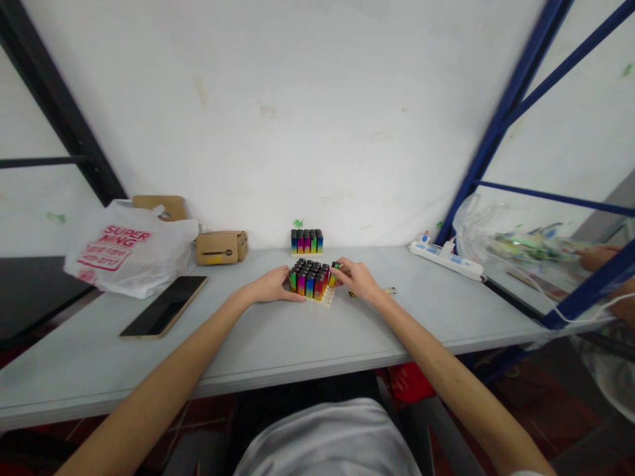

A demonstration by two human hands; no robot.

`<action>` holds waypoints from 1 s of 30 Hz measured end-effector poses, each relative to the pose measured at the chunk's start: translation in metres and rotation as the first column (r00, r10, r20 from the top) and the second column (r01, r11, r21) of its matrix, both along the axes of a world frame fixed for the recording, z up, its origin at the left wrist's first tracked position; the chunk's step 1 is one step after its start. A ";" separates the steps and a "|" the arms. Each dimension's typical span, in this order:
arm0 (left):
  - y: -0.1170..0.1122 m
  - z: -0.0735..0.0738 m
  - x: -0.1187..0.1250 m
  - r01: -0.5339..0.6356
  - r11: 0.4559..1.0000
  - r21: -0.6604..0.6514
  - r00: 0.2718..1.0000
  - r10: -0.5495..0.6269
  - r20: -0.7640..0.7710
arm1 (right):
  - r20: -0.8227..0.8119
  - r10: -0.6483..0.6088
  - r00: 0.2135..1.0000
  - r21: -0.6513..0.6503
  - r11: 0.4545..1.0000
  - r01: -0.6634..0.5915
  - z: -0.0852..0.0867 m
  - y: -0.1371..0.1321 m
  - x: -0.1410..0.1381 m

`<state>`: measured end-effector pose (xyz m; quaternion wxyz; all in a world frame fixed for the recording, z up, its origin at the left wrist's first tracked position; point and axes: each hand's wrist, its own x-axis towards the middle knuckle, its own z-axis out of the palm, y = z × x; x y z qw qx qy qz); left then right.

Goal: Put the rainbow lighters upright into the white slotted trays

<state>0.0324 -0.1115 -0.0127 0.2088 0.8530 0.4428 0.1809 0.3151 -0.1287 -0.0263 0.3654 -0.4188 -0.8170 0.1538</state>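
A white tray (pixel 327 299) sits on the table in front of me, filled with upright rows of colourful lighters (pixel 309 281) with black tops. Bare slots show along its right edge. My left hand (pixel 269 285) grips the left side of the tray and its lighters, thumb along the near edge, its fingertips partly hidden. Between the fingers of my right hand (pixel 358 278) is a single yellowish lighter (pixel 333 274), upright at the tray's right side. Beneath and beside my right hand lie a few loose lighters (pixel 391 290), partly covered.
Behind, a second block of lighters (pixel 306 242) stands near the wall. At left are a phone (pixel 165 307), a cardboard box (pixel 221 247) and a white plastic bag (pixel 131 248). A power strip (pixel 446 258) lies at right, beside a blue frame; another person's hand (pixel 598 256) is beyond it.
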 end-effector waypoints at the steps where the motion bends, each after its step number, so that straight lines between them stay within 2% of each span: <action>1: 0.000 0.000 0.000 -0.002 1.000 0.006 1.000 0.003 -0.015 | 0.019 0.010 1.000 0.009 1.000 -0.010 0.000 0.001 0.001; 6: -0.002 0.002 0.001 -0.026 1.000 0.007 0.998 0.027 -0.055 | 0.097 0.012 0.995 0.073 0.997 -0.019 -0.001 0.003 0.007; 11: -0.002 0.002 0.001 -0.028 0.999 0.018 0.998 0.029 -0.064 | 0.158 0.078 0.984 0.005 0.997 -0.080 -0.001 0.001 0.008; 15: -0.001 0.002 0.000 -0.018 1.000 0.021 0.997 0.019 -0.081 | 0.176 0.058 0.983 0.073 0.995 -0.072 0.003 0.000 0.005; 19: 0.000 0.001 0.000 0.002 1.000 0.016 0.999 -0.001 -0.041 | 0.085 0.129 0.988 -0.074 0.990 -0.123 0.013 -0.001 0.023; 22: 0.000 0.001 0.000 0.006 1.000 0.026 0.999 -0.005 -0.038 | -0.022 0.089 0.996 -0.145 0.985 -0.091 0.020 0.000 0.052; 24: 0.000 0.001 0.000 -0.003 0.999 0.035 0.998 0.005 -0.058 | 0.029 0.049 0.998 -0.157 0.987 -0.044 0.021 0.002 0.071; 26: -0.001 0.002 0.001 -0.011 0.999 0.049 0.997 0.015 -0.077 | 0.131 0.088 0.987 -0.234 0.971 -0.056 0.019 0.005 0.085; 28: -0.002 0.003 0.001 -0.009 0.998 0.054 0.996 0.014 -0.088 | 0.224 0.160 0.961 -0.303 0.949 -0.088 0.014 0.008 0.090; 30: -0.002 0.004 0.001 -0.004 0.999 0.050 0.996 0.008 -0.091 | 0.282 0.183 0.942 -0.306 0.947 -0.093 0.010 0.010 0.089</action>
